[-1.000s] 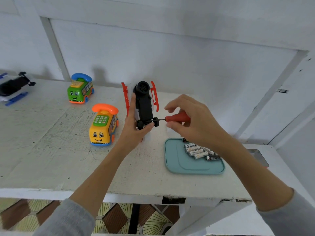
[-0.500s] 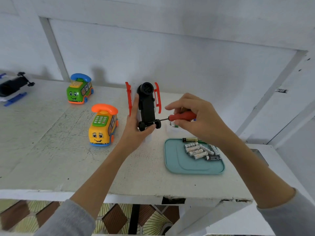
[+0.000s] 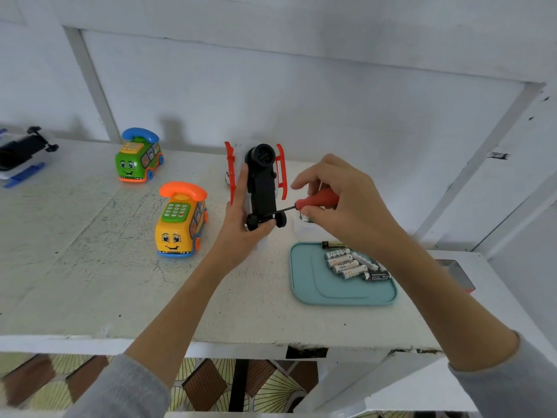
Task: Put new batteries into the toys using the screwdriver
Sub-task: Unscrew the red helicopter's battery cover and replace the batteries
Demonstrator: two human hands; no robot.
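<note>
two hands are busy over the white table [image 3: 90,267]: the left hand [image 3: 241,227] grips a black and white toy with red skids [image 3: 260,182], held upright with its underside facing the camera, and the right hand [image 3: 346,206] pinches a red-handled screwdriver [image 3: 316,199], tip on the toy's lower end. loose batteries [image 3: 352,262] sit in a teal tray [image 3: 310,285] nearby.
</note>
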